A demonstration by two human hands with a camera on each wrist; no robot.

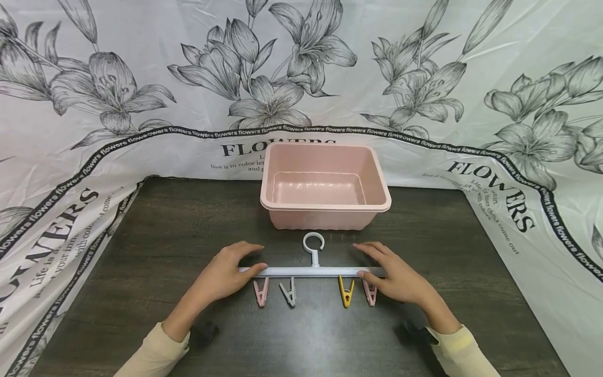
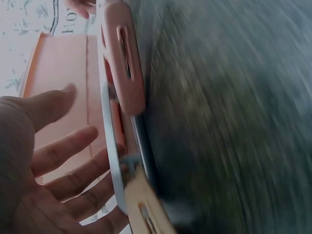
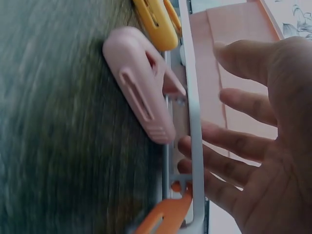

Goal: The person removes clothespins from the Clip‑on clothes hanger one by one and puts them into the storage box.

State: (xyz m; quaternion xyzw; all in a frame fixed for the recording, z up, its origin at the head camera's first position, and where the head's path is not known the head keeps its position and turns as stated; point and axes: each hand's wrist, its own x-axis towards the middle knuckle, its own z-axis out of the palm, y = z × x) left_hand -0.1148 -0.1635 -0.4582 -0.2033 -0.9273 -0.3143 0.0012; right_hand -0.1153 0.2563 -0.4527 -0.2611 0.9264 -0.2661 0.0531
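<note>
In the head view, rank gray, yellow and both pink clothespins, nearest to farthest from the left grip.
1. Left pink clothespin, leftmost.
2. Gray clothespin, left of the hanger hook.
3. Yellow clothespin, right of it.
4. Right pink clothespin, by the right grip.

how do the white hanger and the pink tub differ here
Colour: the hanger is white, the tub pink. Shape: the hanger is long and slim with clips, the tub deep and open-topped. Place: the left hand and right hand are at the hanger's ends, while the tub stands farther back, untouched. Both are plain-coloured.
</note>
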